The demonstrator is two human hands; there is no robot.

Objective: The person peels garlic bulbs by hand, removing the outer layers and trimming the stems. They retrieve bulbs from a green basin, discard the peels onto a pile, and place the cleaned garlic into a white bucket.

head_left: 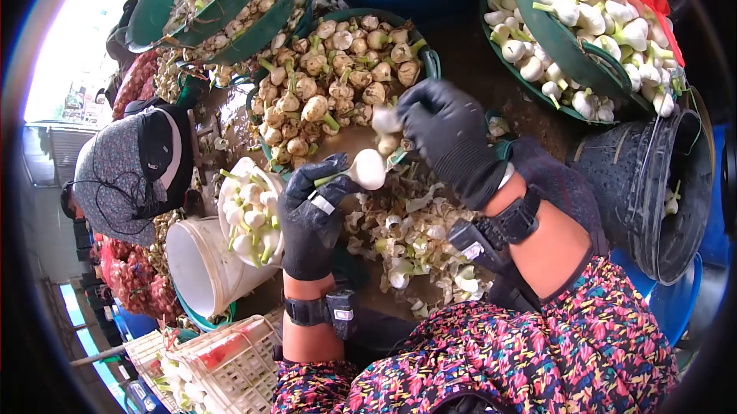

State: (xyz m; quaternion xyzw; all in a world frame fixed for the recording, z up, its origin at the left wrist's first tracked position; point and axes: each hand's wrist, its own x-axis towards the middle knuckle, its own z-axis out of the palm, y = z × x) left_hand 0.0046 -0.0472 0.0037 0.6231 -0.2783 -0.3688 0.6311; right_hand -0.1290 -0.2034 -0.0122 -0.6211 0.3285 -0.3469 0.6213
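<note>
My left hand [313,210], in a black glove, holds a peeled white garlic bulb [368,170] by its green stem, the bulb pointing right. Just above and to the right, my right hand [445,134], also gloved in black, has its fingers curled, with a blurred whitish piece [386,119] at the fingertips. Beyond both hands, unpeeled brownish garlic bulbs [338,80] fill a green basin [431,61]. Below my hands lies a heap of papery skins and green trimmings [418,241].
A white bucket [230,256] and a bowl of peeled garlic [252,214] stand left, near a plastic crate [242,360]. Green tubs of white garlic [564,53] are upper right, above a black bucket [641,183]. Another person [127,168] bends at the far left.
</note>
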